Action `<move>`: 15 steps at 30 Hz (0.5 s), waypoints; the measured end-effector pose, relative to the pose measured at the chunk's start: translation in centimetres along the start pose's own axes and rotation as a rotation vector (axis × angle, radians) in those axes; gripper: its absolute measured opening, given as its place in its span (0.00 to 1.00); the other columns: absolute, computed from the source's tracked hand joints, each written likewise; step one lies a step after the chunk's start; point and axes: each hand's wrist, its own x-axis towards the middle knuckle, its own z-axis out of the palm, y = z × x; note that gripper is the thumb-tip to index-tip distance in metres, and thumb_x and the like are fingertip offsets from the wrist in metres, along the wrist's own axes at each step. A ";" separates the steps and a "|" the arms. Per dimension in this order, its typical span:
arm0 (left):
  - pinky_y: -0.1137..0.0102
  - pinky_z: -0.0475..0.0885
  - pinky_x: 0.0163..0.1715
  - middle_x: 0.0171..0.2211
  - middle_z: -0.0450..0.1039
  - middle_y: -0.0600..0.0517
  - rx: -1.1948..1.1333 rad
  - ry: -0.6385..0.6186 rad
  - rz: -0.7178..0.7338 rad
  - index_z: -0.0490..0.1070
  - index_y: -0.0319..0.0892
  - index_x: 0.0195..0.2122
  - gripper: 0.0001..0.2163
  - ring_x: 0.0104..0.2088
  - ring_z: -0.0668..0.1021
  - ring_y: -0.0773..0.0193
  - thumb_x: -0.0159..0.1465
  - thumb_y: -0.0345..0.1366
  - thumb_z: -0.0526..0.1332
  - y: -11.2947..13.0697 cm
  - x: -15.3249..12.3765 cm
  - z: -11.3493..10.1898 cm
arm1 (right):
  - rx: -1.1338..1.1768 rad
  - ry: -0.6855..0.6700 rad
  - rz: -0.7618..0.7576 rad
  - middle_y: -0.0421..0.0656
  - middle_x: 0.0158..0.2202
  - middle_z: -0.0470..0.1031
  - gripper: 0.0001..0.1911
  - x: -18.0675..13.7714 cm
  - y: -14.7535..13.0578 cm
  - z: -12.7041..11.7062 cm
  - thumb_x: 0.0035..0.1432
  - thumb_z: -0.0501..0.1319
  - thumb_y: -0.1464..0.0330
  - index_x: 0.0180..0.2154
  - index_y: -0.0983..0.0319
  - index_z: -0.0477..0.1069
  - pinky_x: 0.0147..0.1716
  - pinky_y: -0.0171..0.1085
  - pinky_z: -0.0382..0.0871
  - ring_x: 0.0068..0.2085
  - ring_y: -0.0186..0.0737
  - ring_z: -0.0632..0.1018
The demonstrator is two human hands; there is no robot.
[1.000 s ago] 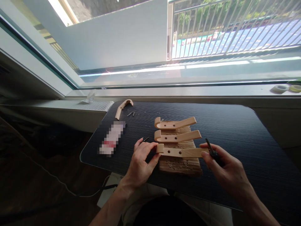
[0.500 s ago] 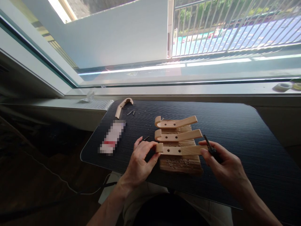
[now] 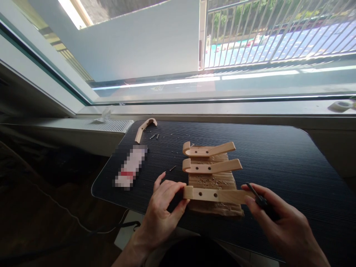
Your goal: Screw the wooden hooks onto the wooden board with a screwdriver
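Observation:
My left hand (image 3: pixel 166 207) pinches the curled end of the nearest wooden hook (image 3: pixel 208 194) between thumb and fingers. My right hand (image 3: pixel 282 217) grips the straight end of that hook and also holds a black-handled screwdriver (image 3: pixel 260 200), its thin shaft pointing up and left. Two screw holes show in the hook's face. It lies across the front of a brown piece of cardboard (image 3: pixel 208 181) pitted with small holes. Behind it on the cardboard sit a middle wooden hook (image 3: pixel 204 168) and a far wooden hook (image 3: pixel 202 152), each with two dark spots at its holes.
A loose screw (image 3: pixel 172 168) lies left of the cardboard. Further back are several screws (image 3: pixel 154 136) and another wooden hook (image 3: pixel 141 130). A blurred white and red packet (image 3: pixel 130 168) rests on the black table (image 3: pixel 283 155). Beyond are a radiator (image 3: pixel 116 125) and a windowsill with tape (image 3: pixel 339 106).
Both hands have moved the nearest hook toward me, widening the gap to the middle hook and baring pitted cardboard between them. The view has shifted slightly.

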 end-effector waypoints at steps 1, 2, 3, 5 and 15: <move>0.53 0.55 0.59 0.37 0.74 0.51 0.004 0.008 0.001 0.65 0.43 0.45 0.13 0.38 0.75 0.64 0.59 0.28 0.59 0.0 0.1 0.0 | -0.003 0.001 -0.011 0.41 0.38 0.79 0.15 0.1 0.0 0.0 0.55 0.58 0.59 0.42 0.58 0.72 0.30 0.31 0.73 0.33 0.39 0.79; 0.53 0.55 0.59 0.37 0.74 0.51 0.009 0.017 0.000 0.65 0.43 0.45 0.13 0.38 0.75 0.64 0.59 0.28 0.59 -0.1 0.2 0.0 | -0.006 0.000 -0.027 0.41 0.38 0.79 0.14 0.2 0.0 -0.1 0.55 0.58 0.60 0.42 0.58 0.72 0.30 0.31 0.73 0.34 0.39 0.79; 0.53 0.55 0.59 0.37 0.74 0.51 0.014 0.025 -0.002 0.66 0.43 0.45 0.13 0.38 0.76 0.64 0.59 0.28 0.59 -0.3 0.4 0.1 | -0.010 -0.002 -0.040 0.41 0.38 0.79 0.14 0.4 0.1 -0.1 0.55 0.58 0.60 0.42 0.58 0.72 0.30 0.30 0.73 0.33 0.38 0.79; 0.53 0.55 0.59 0.37 0.74 0.51 0.018 0.035 -0.004 0.66 0.43 0.45 0.12 0.38 0.76 0.64 0.59 0.29 0.59 -0.6 0.8 0.3 | -0.019 -0.006 -0.043 0.40 0.38 0.79 0.14 0.8 0.3 0.0 0.56 0.58 0.60 0.42 0.57 0.72 0.28 0.29 0.72 0.33 0.37 0.78; 0.52 0.54 0.59 0.39 0.73 0.51 -0.002 -0.027 -0.076 0.64 0.44 0.50 0.17 0.41 0.75 0.63 0.59 0.35 0.61 -0.5 0.6 0.0 | -0.012 -0.009 -0.007 0.40 0.31 0.79 0.19 1.4 0.3 0.1 0.53 0.59 0.57 0.46 0.56 0.71 0.23 0.30 0.72 0.28 0.39 0.79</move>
